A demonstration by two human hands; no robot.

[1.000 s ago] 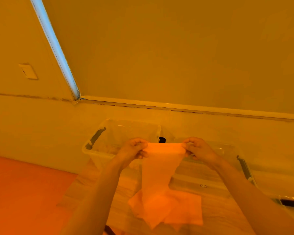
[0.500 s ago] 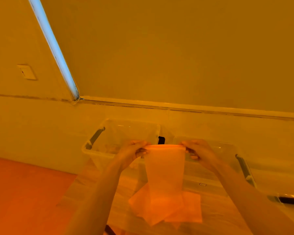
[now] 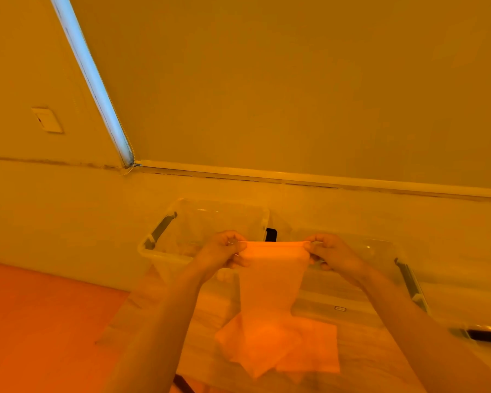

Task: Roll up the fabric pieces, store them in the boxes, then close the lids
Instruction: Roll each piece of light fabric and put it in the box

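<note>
An orange fabric piece [image 3: 271, 282] hangs in the air, stretched by its top edge between my hands. My left hand [image 3: 220, 255] pinches its left top corner and my right hand [image 3: 333, 255] pinches the right one. Its lower end touches more orange fabric [image 3: 309, 347] lying flat on the table. Behind my hands stand two clear plastic boxes without lids on: the left box [image 3: 165, 252] and the right box [image 3: 380, 251], each with a grey handle clip on its outer side.
The wooden table [image 3: 360, 336] stands against a wall. A clear lid with a dark clip [image 3: 485, 336] lies at the right edge. An orange floor [image 3: 40, 321] lies left of the table.
The fabric's top edge is pulled tighter and straighter between my hands, and the hanging part has turned flatter toward me. Both hands keep their grip.
</note>
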